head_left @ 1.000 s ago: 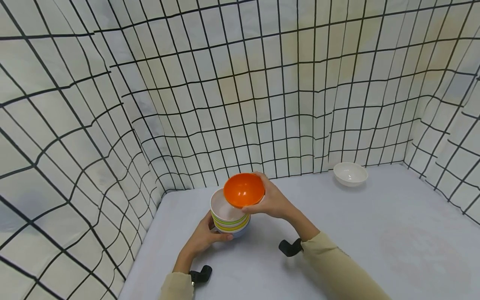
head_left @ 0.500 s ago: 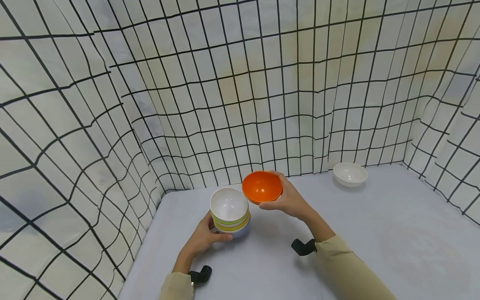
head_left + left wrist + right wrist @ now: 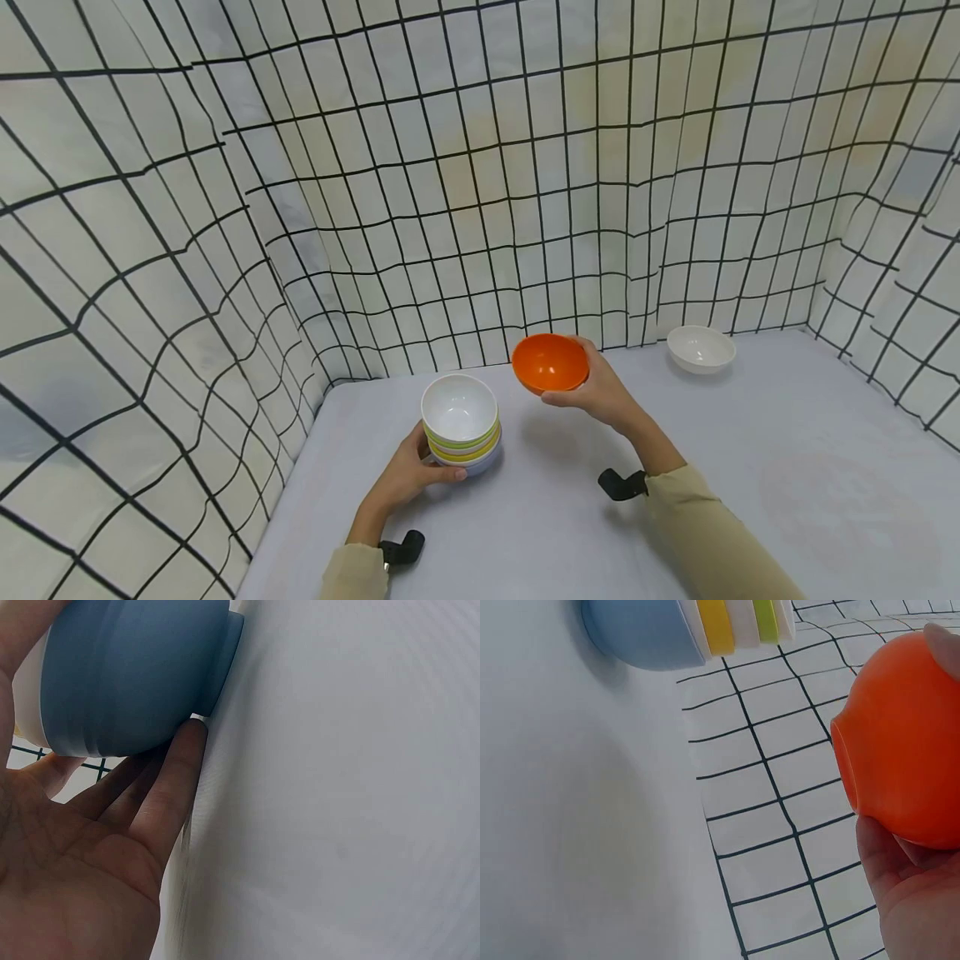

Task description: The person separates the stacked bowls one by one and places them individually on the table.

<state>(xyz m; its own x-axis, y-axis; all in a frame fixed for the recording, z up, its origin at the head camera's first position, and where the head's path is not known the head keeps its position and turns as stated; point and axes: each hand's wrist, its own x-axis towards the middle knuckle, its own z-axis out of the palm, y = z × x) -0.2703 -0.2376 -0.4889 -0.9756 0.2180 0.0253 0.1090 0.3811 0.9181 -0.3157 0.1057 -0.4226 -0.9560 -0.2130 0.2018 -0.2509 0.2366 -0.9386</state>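
Observation:
My right hand (image 3: 600, 390) grips an orange bowl (image 3: 551, 365) by its right side, thumb at the near rim, held up off the table. In the right wrist view the orange bowl (image 3: 907, 742) shows its round outside and foot. To its left stands a stack of nested bowls (image 3: 460, 417), white on top, with green and yellow rims below and a blue bowl (image 3: 135, 675) at the bottom. Around the left side of this stack my left hand (image 3: 411, 473) curls, thumb along the front, fingers partly hidden behind. Its fingertips reach under the blue bowl near the foot.
A white bowl (image 3: 701, 350) sits at the back right of the white-covered table (image 3: 787, 467). White walls with a black grid (image 3: 555, 183) rise behind and to the left and right. A black wrist camera (image 3: 622, 485) sticks out from each sleeve.
The orange bowl has moved right and slightly away in my right hand, from over the stack to beside it. The white top bowl is now fully uncovered. My left hand and the stack stay put.

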